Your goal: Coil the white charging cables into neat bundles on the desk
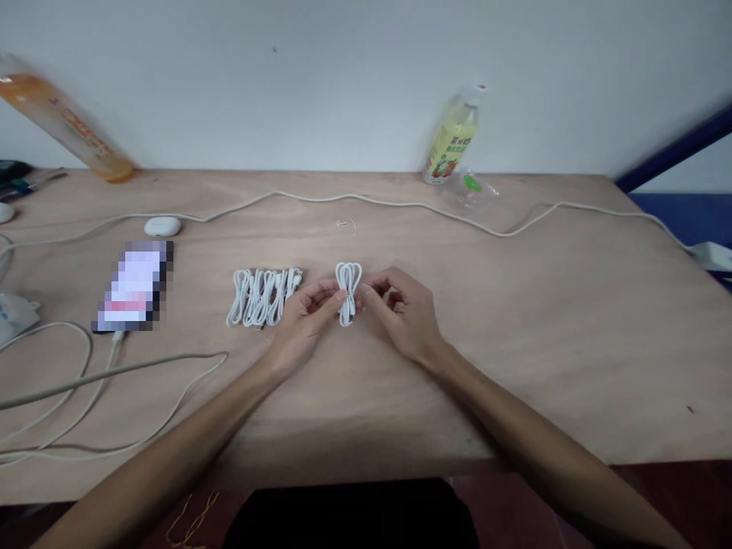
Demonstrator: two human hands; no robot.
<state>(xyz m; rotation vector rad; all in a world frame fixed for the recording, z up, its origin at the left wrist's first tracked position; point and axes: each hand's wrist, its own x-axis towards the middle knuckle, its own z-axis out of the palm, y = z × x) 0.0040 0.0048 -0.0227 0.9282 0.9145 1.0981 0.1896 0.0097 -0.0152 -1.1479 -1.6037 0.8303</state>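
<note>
A white charging cable (348, 293), coiled into loops and gathered at its middle, is pinched between the thumb and fingers of my left hand (312, 309). It stands a little above the wooden table. My right hand (403, 309) is close on the cable's right side, thumb and forefinger pressed together beside the gathered middle. What those fingertips hold, if anything, is too small to make out. Just left of my left hand lies a row of several bundled white cables (261, 297), partly covered by that hand's fingers.
Small white tie pieces (343, 224) lie beyond my hands. A long white cord (400, 203) crosses the table (543, 343). To the left are a phone (131, 290) on its lead and a white earbud case (162, 226). Bottles, one yellow-green (451, 145), one orange (74, 126), stand along the wall.
</note>
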